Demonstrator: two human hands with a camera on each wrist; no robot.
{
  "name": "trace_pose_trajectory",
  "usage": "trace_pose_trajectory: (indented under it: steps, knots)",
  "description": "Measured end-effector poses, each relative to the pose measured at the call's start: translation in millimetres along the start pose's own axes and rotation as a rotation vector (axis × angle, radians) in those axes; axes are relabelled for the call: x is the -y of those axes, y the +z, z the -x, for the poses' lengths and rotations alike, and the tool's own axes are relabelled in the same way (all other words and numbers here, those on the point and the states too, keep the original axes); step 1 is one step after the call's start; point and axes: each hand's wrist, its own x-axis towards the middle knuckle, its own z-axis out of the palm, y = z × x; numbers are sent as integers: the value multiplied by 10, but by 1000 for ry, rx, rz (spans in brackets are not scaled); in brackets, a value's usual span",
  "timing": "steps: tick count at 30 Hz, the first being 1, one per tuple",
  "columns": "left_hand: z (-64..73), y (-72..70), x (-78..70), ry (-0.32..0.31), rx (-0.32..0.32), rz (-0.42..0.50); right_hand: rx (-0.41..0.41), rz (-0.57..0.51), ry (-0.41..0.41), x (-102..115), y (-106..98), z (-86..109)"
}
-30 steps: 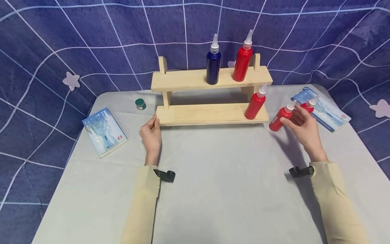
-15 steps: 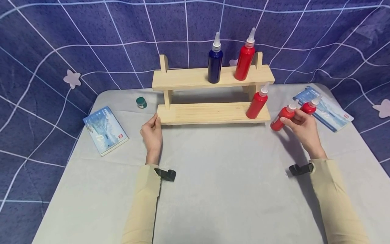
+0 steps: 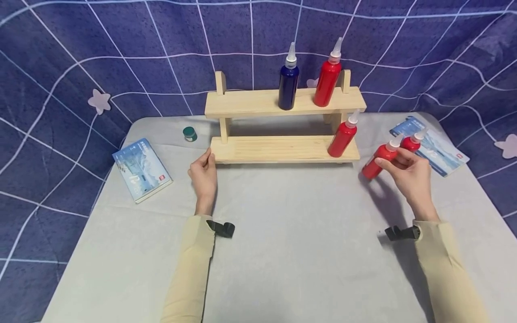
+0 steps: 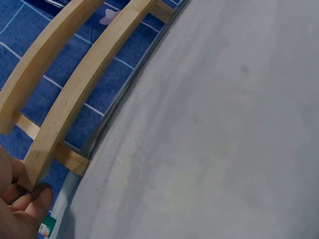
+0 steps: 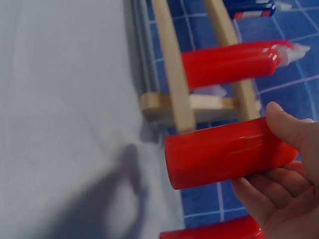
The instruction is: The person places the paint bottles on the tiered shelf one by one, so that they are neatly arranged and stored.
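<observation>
My right hand (image 3: 414, 177) grips a red squeeze bottle (image 3: 378, 162) with a pale nozzle, just right of the wooden shelf (image 3: 266, 149). The bottle is tilted; I cannot tell whether its base touches the table. In the right wrist view, thumb and fingers lie on opposite sides of this held bottle (image 5: 224, 152). My left hand (image 3: 203, 177) pinches the left end of the lower shelf board, as the left wrist view also shows at the board's end (image 4: 42, 162). Another red bottle (image 3: 411, 144) stands partly hidden behind my right hand.
A dark blue bottle (image 3: 288, 87) and a red bottle (image 3: 327, 84) stand on the upper board. One more red bottle (image 3: 342, 140) is at the lower board's right end. A small green jar (image 3: 190, 133) and a blue book (image 3: 143, 170) lie left, another book (image 3: 440, 148) right.
The head view has shifted slightly. My right hand and its red bottle have come a little nearer to me, and the bottle leans slightly more. My left hand stays at the shelf end.
</observation>
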Motion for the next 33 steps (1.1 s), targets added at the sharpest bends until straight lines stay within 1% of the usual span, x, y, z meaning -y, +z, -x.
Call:
trace_pose_trajectory:
  steps: [6, 13, 18, 22, 30, 33]
  knots:
    - [4, -8, 6, 5, 0, 3, 8, -17, -41, 179, 13, 94]
    - [-1, -18, 24, 11, 14, 2, 49, -46, -112, 383, 111, 195]
    - [-10, -16, 25, 12, 6, 0, 93, -39, -156, 538, 248, 266]
    - [-3, -20, 13, 24, 4, -9, 120, -32, -169, 613, 386, 287]
    - [-6, -31, 10, 33, 4, 2, 173, -53, -206, 701, 643, 233]
    - [-8, -24, 15, 40, -3, 4, 174, -59, -210, 734, 734, 207]
